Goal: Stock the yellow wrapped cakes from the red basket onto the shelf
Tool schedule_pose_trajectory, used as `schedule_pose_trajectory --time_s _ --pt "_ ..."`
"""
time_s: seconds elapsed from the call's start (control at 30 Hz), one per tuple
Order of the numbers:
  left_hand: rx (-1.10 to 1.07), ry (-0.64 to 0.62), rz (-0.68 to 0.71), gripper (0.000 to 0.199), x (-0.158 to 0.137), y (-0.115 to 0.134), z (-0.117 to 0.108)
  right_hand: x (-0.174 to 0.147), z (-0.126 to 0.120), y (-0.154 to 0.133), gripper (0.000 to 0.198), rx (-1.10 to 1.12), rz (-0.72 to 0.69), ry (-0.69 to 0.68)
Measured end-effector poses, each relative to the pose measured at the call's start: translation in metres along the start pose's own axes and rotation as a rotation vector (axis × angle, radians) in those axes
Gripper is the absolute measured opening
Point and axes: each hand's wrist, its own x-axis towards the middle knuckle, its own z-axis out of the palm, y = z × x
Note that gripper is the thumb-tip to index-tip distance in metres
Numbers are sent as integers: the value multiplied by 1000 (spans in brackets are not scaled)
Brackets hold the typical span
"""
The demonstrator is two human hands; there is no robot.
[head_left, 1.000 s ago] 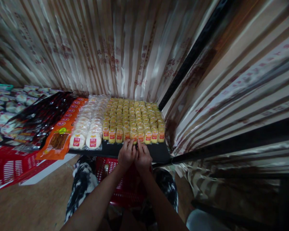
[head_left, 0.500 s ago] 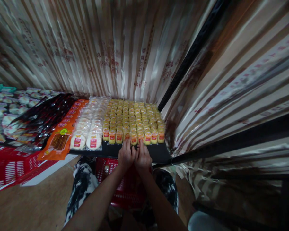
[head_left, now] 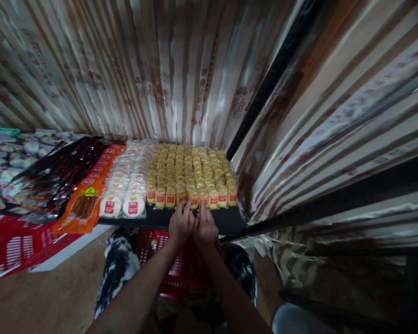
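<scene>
Rows of small yellow cakes (head_left: 191, 174) in clear wrappers, with red-and-white labels on the front ones, stand on a dark shelf (head_left: 160, 219). At the front edge of these rows, my left hand (head_left: 181, 221) has its fingers bent and fingertips against a wrapped cake. Close beside it, my right hand (head_left: 205, 227) is curled the same way, fingertips on the front row. One front wrapped cake (head_left: 194, 198) shows between the two sets of fingertips. My thumbs are mostly hidden.
Left of the cakes lie round white wrapped pastries (head_left: 134, 205), an orange snack bag (head_left: 85, 204) and dark packets (head_left: 62, 171). A red basket (head_left: 181, 278) stands below my arms, and another red basket (head_left: 17, 246) at left. A black post (head_left: 264, 97) rises before pleated sheeting.
The view has shifted slightly, moving the shelf and goods a little left in the picture. Both hands stay at the front row, with only slight finger movement.
</scene>
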Motion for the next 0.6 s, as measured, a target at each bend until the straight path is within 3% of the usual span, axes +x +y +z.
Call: schedule_pose_trajectory --time_s 0.37,0.6 --pt "-16 -52 8 48 0 -4 2 0 4 0 51 -44 67 -44" --pt "-98 -54 -67 48 0 1 -6 4 -4 -1 49 165 119 -7"
